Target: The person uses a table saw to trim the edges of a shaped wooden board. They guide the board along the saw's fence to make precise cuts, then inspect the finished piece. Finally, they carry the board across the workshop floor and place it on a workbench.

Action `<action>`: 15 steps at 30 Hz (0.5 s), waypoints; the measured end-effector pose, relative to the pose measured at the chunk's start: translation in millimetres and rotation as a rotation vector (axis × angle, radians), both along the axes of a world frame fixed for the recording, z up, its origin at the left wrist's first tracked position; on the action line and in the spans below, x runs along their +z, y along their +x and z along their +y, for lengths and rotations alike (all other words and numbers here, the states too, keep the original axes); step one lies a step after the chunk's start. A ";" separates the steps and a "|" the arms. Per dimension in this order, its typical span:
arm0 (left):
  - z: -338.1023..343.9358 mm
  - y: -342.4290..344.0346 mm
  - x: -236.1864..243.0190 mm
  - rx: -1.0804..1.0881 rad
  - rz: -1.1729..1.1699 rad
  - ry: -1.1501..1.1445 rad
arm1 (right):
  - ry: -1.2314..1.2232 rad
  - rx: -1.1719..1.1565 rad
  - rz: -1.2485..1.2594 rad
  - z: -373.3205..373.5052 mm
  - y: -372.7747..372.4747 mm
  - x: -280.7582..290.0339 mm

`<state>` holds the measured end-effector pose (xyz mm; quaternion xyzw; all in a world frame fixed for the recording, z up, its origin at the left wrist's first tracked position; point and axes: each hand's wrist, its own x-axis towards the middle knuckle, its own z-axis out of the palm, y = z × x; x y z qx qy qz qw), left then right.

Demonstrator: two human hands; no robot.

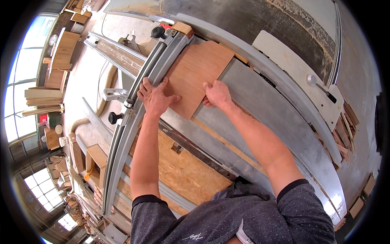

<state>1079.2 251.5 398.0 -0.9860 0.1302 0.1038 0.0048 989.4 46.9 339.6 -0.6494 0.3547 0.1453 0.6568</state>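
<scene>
On the grey saw counter (pixel 260 101), a plywood panel (pixel 195 73) is pressed flat by the left hand (pixel 154 97) and right hand (pixel 217 94), fingers spread.

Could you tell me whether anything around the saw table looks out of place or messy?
Only offcuts piled untidily off the table's right edge. The plywood panel lies flat against the fence under the left hand and right hand.

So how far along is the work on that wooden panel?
Early, by the look of it. The thin wooden panel already lies flat on the saw table, against the metal fence. Both hands, left and right, press it down. No cut shows in it.
</scene>
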 end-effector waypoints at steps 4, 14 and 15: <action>0.2 -0.4 -0.2 -0.007 -0.005 0.002 | 0.012 0.007 -0.034 -1.2 -1.1 1.6; -0.7 0.2 2.0 -0.009 -0.005 -0.009 | 0.011 -0.001 -0.038 -2.1 -0.9 5.7; -1.0 -0.1 2.3 -0.007 -0.002 -0.008 | 0.007 -0.003 -0.036 -2.0 -1.0 5.4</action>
